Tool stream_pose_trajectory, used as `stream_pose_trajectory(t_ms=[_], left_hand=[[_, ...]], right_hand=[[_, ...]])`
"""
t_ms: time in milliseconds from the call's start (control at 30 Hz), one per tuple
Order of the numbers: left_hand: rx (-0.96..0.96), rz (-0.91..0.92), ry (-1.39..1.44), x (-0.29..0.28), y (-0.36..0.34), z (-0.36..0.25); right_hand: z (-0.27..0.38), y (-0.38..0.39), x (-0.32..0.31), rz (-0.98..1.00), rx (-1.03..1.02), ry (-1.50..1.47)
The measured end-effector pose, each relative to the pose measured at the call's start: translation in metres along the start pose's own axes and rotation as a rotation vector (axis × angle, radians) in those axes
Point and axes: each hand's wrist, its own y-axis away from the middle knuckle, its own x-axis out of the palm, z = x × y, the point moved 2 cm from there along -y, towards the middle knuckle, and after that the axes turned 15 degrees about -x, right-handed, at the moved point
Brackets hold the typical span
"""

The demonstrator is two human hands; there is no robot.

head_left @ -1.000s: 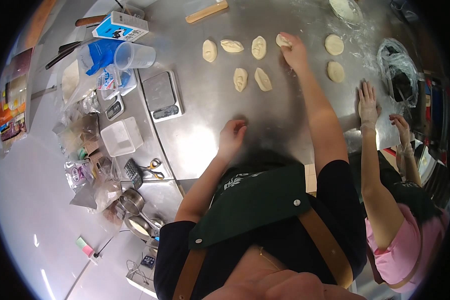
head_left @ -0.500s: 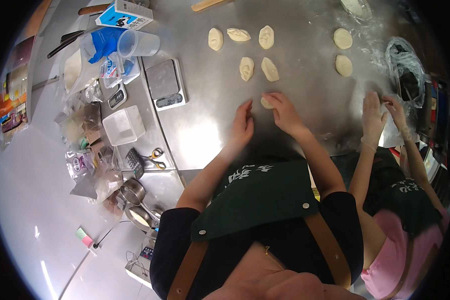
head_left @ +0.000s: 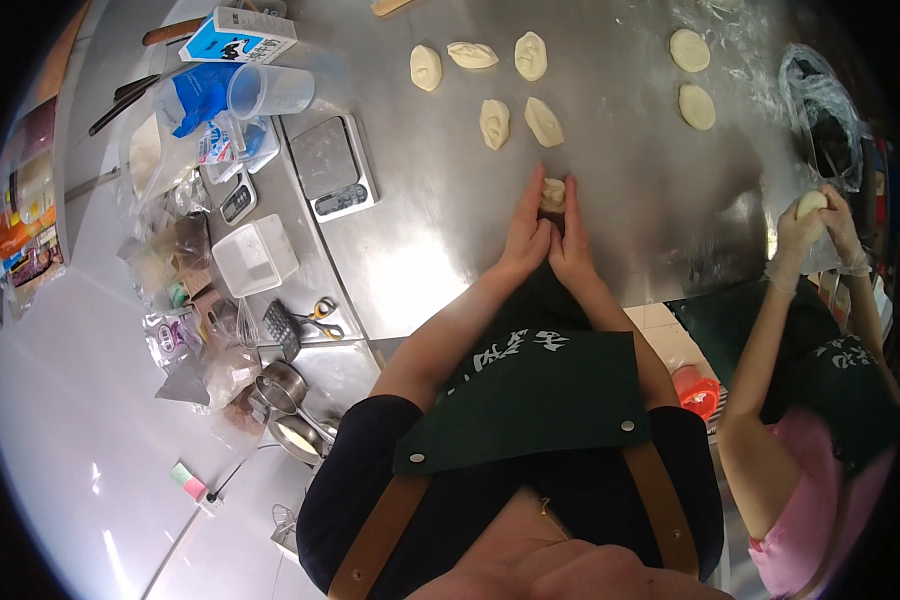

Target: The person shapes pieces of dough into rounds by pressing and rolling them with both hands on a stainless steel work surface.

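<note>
A small folded piece of dough (head_left: 553,194) rests on the steel table between my two hands. My left hand (head_left: 530,236) lies along its left side and my right hand (head_left: 572,238) along its right, fingers straight, pressing it between them. The thumbs meet just below the dough. Beyond my fingertips lie several shaped pieces of dough with pinched tops, among them one oval piece (head_left: 544,122) and another (head_left: 494,124).
Two flat dough rounds (head_left: 690,50) lie at the far right. A gloved co-worker's hands hold another dough round (head_left: 811,204). To the left are a scale (head_left: 328,165), a clear measuring cup (head_left: 272,91), a white tub (head_left: 255,256) and scissors (head_left: 320,318).
My hands have come together around the dough piece, which was under my right hand while the left was apart. The co-worker's hands now hold a dough round. The view has shifted slightly.
</note>
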Motion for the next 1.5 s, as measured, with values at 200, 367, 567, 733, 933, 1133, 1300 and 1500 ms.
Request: stream_pose_trajectory(t_ms=[200,367,567,733,933,1133,1300,1500], left_hand=[[0.154,-0.026,-0.034,-0.003,-0.004,0.009],[0.078,0.043,-0.059,-0.012,-0.009,0.007],[0.108,0.074,-0.066,0.0,-0.011,0.001],[0.009,0.038,-0.064,0.004,0.006,0.009],[0.141,0.045,-0.19,-0.013,0.019,0.009],[0.491,0.12,-0.804,-0.024,0.029,0.013],[0.449,0.12,-0.95,-0.021,0.024,0.016],[0.361,0.14,-1.028,-0.019,0.021,0.009]], right_hand=[[-0.011,0.006,0.004,0.021,0.059,0.047],[-0.004,0.0,0.001,0.03,0.044,0.002],[-0.001,-0.012,0.005,0.039,0.046,0.031],[-0.005,-0.001,0.0,0.033,-0.01,0.018],[0.009,0.006,-0.014,0.133,-0.106,0.117],[-0.001,0.023,-0.015,0.391,-0.408,0.539],[0.001,0.017,-0.015,0.452,-0.407,0.677],[0.006,0.006,-0.019,0.524,-0.34,0.663]])
